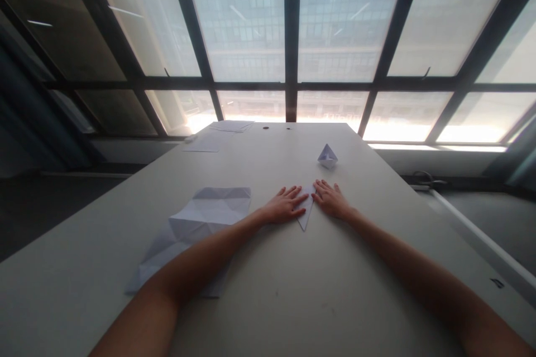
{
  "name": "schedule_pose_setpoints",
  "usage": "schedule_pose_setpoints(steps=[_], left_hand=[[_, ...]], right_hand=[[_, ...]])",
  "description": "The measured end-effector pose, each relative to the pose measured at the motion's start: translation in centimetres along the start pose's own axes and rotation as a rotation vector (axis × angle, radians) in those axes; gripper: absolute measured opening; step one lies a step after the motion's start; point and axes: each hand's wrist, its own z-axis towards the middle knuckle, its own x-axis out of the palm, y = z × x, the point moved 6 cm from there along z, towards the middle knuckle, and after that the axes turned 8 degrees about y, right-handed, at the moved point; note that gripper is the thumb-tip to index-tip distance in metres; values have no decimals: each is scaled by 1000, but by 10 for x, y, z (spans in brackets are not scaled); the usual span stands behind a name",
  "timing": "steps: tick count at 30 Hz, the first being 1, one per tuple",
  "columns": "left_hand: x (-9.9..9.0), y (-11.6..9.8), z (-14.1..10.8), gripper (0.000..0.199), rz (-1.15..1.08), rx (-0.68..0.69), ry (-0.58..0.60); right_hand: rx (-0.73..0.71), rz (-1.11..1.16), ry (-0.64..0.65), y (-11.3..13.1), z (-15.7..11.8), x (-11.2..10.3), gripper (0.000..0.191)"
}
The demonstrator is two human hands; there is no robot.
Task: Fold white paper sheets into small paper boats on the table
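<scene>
Curtain: dark curtain (37, 100) at the far left, well apart from the left fingers.
Creased paper: creased white sheets (218, 209), overlapping, left of the left fingers and reaching nearer the wearer; the left forearm (205, 256) passes over part of them.
Flat paper: flat white sheets (203, 143) near the table's far end, beyond and to the left of the left fingers.
Left hand: left hand (285, 205) palm down, fingers extended and spread, laid over the left part of the folded piece.
Folded piece: small folded white paper (305, 218) flat on the table (293, 301), between the two hands and partly under the left fingers; its visible point extends toward the wearer, past the fingertips.
Right hand: right hand (330, 201) palm down, fingers extended, thumb and fingertips at the right edge of the folded piece; whether they press on it cannot be told.
Paper form: standing folded white paper form (328, 157), peaked at the top, just beyond the right fingers, apart from them.
Table mark: small dark mark (497, 283) near the right edge, well to the right of the right fingers.
</scene>
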Motion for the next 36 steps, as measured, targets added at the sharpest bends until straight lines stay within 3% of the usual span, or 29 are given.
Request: schedule_pose_setpoints(steps=[6, 16, 25, 28, 31, 33, 36], left_hand=[[0, -3, -1, 64, 10, 28, 4], [0, -2, -1, 62, -5, 31, 10], [8, 31, 5, 57, -74, -358, -139], [7, 37, 5, 56, -93, -395, -152], [2, 40, 4, 55, -153, -406, -213], [-4, 38, 3, 54, -179, -370, -281], [-10, 29, 3, 51, -159, -268, -302]], right_hand=[[-269, -3, 47, 21, -8, -3, 58], [5, -10, 26, 1, 0, 1, 64], [96, -88, -124, -1, -7, -8, 56], [53, -86, -142, 2, -8, -9, 53], [-108, -38, -107, 10, -8, -7, 48], [-171, -24, -98, 14, -9, -6, 46], [-142, -28, -129, 14, -10, -8, 47]])
